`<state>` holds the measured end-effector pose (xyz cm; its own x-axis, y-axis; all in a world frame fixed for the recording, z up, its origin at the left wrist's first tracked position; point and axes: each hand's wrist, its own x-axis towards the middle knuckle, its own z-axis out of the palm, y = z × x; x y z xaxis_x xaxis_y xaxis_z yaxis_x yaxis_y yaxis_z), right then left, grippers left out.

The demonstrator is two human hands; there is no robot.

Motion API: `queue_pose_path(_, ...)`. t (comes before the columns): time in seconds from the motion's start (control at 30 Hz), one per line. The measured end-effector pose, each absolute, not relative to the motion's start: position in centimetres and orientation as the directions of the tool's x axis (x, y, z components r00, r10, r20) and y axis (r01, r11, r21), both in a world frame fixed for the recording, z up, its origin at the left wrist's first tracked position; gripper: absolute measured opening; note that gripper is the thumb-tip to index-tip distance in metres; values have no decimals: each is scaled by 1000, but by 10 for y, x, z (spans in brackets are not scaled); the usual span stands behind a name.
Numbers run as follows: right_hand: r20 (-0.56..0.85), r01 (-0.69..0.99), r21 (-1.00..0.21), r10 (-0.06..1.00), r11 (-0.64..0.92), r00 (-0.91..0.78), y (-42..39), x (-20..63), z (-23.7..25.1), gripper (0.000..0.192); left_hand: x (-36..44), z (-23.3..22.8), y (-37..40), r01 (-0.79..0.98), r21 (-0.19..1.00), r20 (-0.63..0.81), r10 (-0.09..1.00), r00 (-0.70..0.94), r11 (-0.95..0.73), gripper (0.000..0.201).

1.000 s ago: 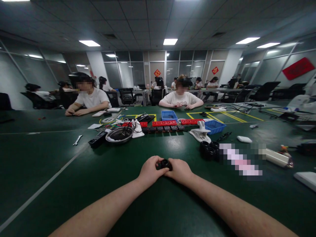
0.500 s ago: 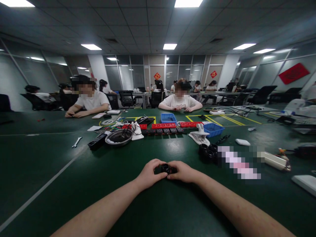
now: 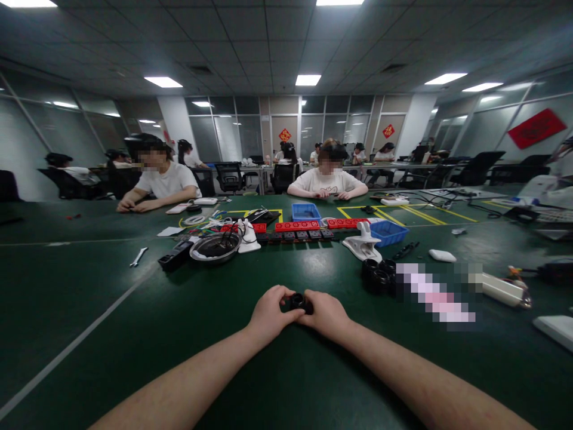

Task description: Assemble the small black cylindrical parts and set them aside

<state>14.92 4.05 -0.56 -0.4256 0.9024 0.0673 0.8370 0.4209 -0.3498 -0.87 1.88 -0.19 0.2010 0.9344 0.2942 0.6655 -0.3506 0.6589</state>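
Closer in than half a second before, the right hand (image 3: 329, 313) gripped one side of the black part (image 3: 297, 302) and the left hand (image 3: 271, 313) the other. It sat between them over the surface (image 3: 286, 370), round opening upward; fingers hid its sides, leaving its long axis unclear.

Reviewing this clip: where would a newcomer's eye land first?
Probably on the left hand and right hand, meeting around a small black part low in the middle. Beyond them, the bright red strips run across the green table, with a blue bin just behind.
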Motion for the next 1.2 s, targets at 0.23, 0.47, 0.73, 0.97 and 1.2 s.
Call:
queue_pose_path(0.23, 117, 793, -361, 867, 491, -484, 36, 151, -1, 43, -12, -1, 20, 610, 684, 292, 916, 274, -400, 28)
queue_pose_path(0.47, -21, 590, -586, 717, 556, -697, 51, 171, 4, 27, -15, -1, 19, 559, 685, 286, 878, 385, -468, 42)
queue_pose_path(0.73, -55, 614, -613, 749, 496, -660, 50, 169, 2, 24, -13, 5, 15, 560, 696, 257, 884, 390, -449, 29)
queue_pose_path(0.97, 42, 809, -354, 872, 469, -487, 34, 150, 0, 34, -8, -2, 14, 623, 700, 243, 936, 253, -350, 25)
queue_pose_path(1.2, 83, 797, -328, 856, 507, -510, 29, 149, 4, 35, -8, 3, 12, 610, 670, 315, 907, 281, -422, 23)
